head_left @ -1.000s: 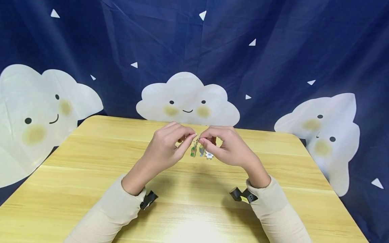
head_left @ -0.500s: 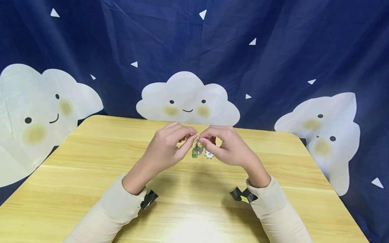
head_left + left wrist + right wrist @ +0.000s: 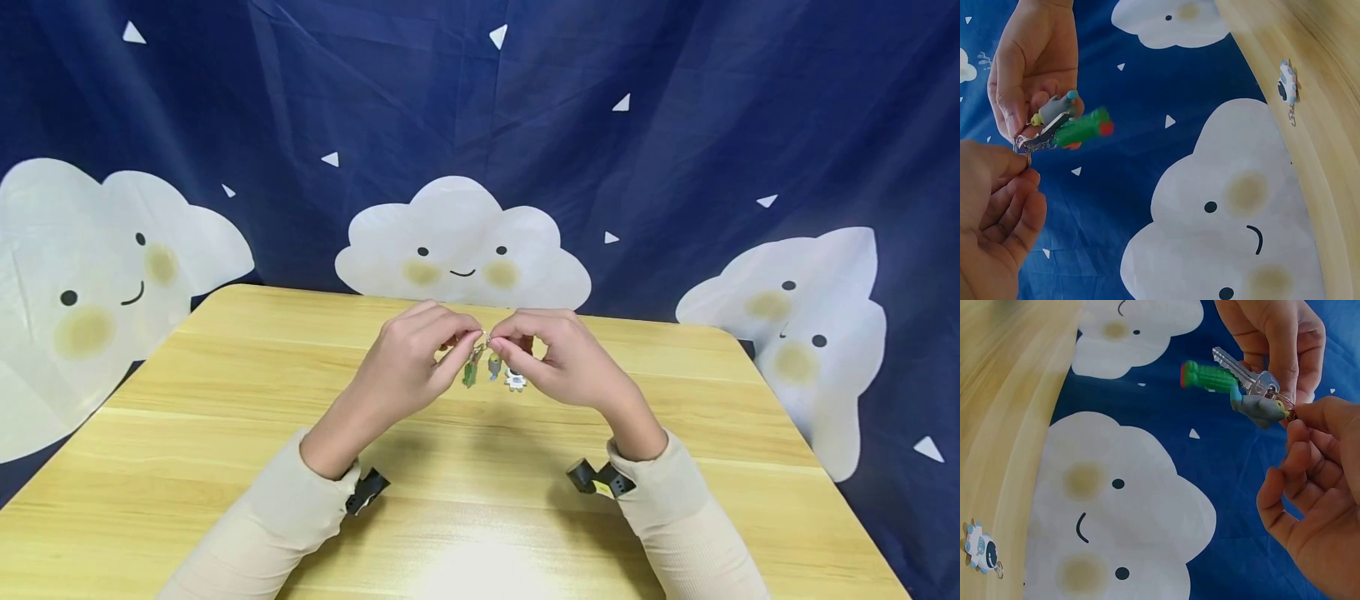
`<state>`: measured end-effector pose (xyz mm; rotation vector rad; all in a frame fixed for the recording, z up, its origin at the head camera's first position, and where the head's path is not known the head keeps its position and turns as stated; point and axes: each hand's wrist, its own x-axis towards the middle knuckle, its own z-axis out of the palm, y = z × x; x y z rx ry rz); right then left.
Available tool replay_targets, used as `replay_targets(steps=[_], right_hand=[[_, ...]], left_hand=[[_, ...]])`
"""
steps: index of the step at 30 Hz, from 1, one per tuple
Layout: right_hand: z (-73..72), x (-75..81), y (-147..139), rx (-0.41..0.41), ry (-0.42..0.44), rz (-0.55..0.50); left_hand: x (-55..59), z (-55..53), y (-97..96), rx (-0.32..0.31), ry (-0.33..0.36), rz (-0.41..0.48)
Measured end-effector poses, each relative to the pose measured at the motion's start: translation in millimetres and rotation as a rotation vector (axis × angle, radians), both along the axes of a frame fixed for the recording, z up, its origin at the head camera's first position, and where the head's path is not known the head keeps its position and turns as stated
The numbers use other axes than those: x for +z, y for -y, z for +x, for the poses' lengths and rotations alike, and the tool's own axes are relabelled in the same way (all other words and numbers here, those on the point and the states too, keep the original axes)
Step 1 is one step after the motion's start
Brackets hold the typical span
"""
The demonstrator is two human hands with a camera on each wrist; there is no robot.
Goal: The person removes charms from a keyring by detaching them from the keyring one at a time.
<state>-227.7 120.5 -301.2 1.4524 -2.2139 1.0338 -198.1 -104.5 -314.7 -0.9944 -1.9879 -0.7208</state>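
Raised over the table, my left hand (image 3: 408, 358) and right hand (image 3: 558, 354) meet fingertip to fingertip. Between them both pinch a small metal key ring (image 3: 1284, 399), mostly covered by the fingers. From it hang a silver key (image 3: 1238, 367), a green charm (image 3: 1207, 376) with a red end, and a grey figure charm (image 3: 1260, 409) with a yellow head and blue tip. The grey charm's yellow end sits right at my right thumb and fingertip. A white astronaut charm (image 3: 982, 547) with a short chain lies apart on the table, just below my right hand in the head view.
A light wood table (image 3: 480, 467) spans the front. Behind it hangs a dark blue curtain (image 3: 420, 92) with smiling clouds. A black wrist camera (image 3: 367, 492) shows at the left cuff and another wrist camera (image 3: 600, 479) at the right cuff.
Both hands stay nearly in place. The green charm and key swing and turn on the ring; the green charm now hangs further left, apart from the grey one. The astronaut charm has not moved.
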Motion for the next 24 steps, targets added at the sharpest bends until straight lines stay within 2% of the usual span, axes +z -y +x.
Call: replay_targets(steps=[24], right_hand=[[-0.3, 0.0, -0.1, -0.016, -0.009, 0.047]], left_hand=[[0.3, -1.5, 2.2, 0.002, -0.020, 0.009]])
